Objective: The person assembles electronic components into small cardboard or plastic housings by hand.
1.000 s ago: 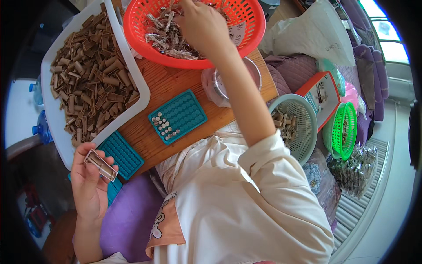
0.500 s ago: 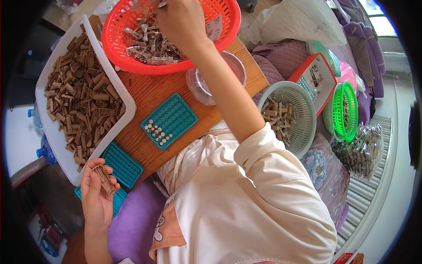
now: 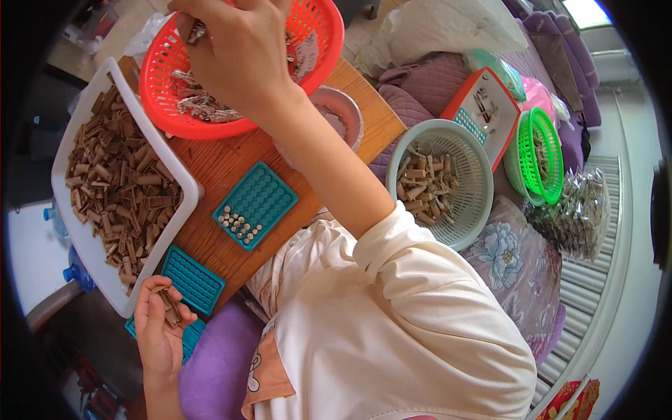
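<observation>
R hand (image 3: 234, 52) pinching metal piece, mostly hidden, over red basket (image 3: 318, 66) | L hand (image 3: 159, 329) cupping brown strip (image 3: 168, 306)

top: loose cream long-sleeved garment, soft folds across the shoulder | right sleeve: pushed up past the elbow, forearm bare | left arm: bare from wrist to lower edge, no sleeve showing | trim: salmon-orange panel at the lower hem with a small cartoon print | hands: bare, no gloves, rings or watch visible
</observation>
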The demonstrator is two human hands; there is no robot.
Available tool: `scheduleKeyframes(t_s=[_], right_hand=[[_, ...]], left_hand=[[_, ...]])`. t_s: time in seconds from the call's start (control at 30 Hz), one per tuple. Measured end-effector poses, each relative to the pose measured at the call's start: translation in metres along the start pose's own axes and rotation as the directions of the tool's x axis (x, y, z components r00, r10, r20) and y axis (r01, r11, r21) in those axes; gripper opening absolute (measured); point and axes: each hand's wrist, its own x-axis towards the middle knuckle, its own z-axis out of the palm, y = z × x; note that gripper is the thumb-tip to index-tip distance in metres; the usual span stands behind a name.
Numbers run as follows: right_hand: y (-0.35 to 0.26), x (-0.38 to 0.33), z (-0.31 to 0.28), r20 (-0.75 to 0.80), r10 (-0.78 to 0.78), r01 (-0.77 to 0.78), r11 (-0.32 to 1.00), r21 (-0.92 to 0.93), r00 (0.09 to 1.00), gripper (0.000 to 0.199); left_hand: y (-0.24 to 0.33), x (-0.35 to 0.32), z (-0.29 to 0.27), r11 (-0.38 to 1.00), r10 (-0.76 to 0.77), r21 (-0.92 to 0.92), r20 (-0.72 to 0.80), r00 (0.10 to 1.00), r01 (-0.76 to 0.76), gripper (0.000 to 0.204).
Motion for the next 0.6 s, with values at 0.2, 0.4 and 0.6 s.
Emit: scheduleKeyframes(t_s=[0.2, 0.4, 0.6], right_hand=[[-0.036, -0.021, -0.009, 0.323, 0.46, -0.556, 0.589, 0.586, 0.827, 0.025], [-0.081, -0.05, -0.032, 0.971, -0.075, -0.652, -0.752, 0.095, 0.228, 0.05], [-0.11, -0.076, -0.031, 0.955, 0.099, -0.946, -0.142, 0.291, 0.279, 0.029]], left_hand=[[0.005, -0.008, -0.003, 0.995, 0.05, 0.08, 0.018, 0.999, -0.052, 0.023], [0.013, -0.012, -0.011, 0.99, 0.074, 0.106, 0.136, 0.988, -0.089, 0.023], [0.014, -0.017, -0.014, 0.954, 0.105, 0.255, 0.202, 0.974, -0.156, 0.03]])
